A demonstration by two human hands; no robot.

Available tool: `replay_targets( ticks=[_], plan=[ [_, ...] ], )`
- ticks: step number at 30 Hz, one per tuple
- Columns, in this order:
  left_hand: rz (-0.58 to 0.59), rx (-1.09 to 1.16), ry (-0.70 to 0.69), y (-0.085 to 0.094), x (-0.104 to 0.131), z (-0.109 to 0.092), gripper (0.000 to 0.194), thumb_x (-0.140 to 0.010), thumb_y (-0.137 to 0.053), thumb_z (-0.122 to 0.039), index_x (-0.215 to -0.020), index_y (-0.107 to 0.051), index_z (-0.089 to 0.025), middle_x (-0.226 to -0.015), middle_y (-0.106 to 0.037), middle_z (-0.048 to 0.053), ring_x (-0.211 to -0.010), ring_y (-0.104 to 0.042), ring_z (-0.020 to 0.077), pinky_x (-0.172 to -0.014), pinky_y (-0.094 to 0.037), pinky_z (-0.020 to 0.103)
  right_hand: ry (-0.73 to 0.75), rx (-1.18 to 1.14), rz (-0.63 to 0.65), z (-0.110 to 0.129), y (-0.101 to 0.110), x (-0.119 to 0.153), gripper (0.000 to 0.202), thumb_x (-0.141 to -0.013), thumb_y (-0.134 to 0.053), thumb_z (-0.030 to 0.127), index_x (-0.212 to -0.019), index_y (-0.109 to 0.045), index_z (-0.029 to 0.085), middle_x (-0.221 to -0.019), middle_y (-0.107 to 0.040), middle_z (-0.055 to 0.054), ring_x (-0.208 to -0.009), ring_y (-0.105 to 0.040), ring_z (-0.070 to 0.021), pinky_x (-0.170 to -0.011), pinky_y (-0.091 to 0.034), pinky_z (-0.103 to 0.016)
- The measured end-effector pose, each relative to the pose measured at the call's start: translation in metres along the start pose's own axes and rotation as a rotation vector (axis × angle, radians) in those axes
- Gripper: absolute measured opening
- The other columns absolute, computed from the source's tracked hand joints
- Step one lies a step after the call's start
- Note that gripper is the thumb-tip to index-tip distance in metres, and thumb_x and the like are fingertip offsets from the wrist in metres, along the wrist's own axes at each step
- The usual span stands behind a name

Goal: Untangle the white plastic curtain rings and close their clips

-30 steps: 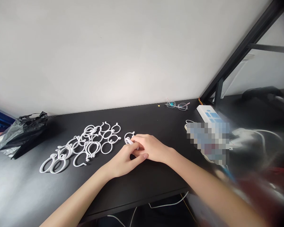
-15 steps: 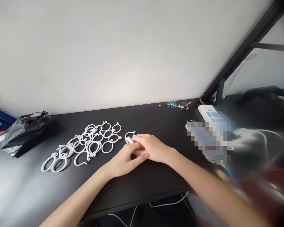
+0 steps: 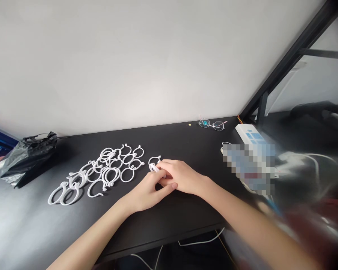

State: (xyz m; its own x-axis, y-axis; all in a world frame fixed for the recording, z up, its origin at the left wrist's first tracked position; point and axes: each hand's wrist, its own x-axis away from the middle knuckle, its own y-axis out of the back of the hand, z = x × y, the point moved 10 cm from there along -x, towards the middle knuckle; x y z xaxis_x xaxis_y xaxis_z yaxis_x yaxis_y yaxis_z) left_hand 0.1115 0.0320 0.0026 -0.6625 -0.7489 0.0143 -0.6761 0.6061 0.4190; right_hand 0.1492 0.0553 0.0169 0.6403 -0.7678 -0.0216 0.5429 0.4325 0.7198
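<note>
The fingers of the right hand (image 3: pixel 186 178) curl narrowly over a white ring (image 3: pixel 153 166) and hold it, with its thin loop showing just beyond the fingertips, on the wall side. The left hand (image 3: pixel 145 191) meets the right from below, its index finger lying against the thick white part near the loop and its thumb stretched out under the right hand, touching it. The underside of the left fingers is hidden, so I cannot tell whether they pinch the ring too. Both hands are low over the black desk (image 3: pixel 171 215). Left of the hands, well apart from the fingers, more white rings (image 3: pixel 103 173) lie in an overlapping spread, with 2 at its near left end. Farther left is a crumpled black bag (image 3: pixel 29 159). Beyond the hands, near the pale wall (image 3: pixel 157 67), a pair of glasses (image 3: pixel 211 126) lies with its 2 lenses up, just beside a small yellow speck (image 3: pixel 189 125). To the right sits a white power strip (image 3: pixel 246 133), partly covered by a pixelated patch.
</note>
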Motion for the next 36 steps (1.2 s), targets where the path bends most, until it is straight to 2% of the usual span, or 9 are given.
replay_targets(
  ticks=[19, 36],
  plan=[
    [0.002, -0.02, 0.015, -0.001, 0.0014, 0.001, 0.026, -0.095, -0.049, -0.038, -0.1, -0.06, -0.016, -0.085, -0.065, 0.003, -0.075, -0.058, 0.0167, -0.067, -0.046, 0.028, 0.02, 0.049, -0.006, 0.0034, -0.0001, 0.0024, 0.013, -0.083, -0.059, 0.013, -0.08, -0.048, 0.018, -0.077, -0.05, 0.002, -0.06, -0.043, -0.008, -0.052, -0.028, -0.021],
    [0.011, -0.049, 0.019, -0.0026, 0.003, -0.0003, 0.026, -0.095, -0.047, -0.04, -0.098, -0.059, -0.016, -0.081, -0.06, 0.001, -0.07, -0.053, 0.0142, -0.062, -0.042, 0.025, 0.04, 0.076, 0.009, 0.005, -0.0009, 0.0041, 0.013, -0.085, -0.057, 0.013, -0.081, -0.046, 0.018, -0.077, -0.049, 0.003, -0.06, -0.043, -0.0079, -0.052, -0.028, -0.021]
  ],
)
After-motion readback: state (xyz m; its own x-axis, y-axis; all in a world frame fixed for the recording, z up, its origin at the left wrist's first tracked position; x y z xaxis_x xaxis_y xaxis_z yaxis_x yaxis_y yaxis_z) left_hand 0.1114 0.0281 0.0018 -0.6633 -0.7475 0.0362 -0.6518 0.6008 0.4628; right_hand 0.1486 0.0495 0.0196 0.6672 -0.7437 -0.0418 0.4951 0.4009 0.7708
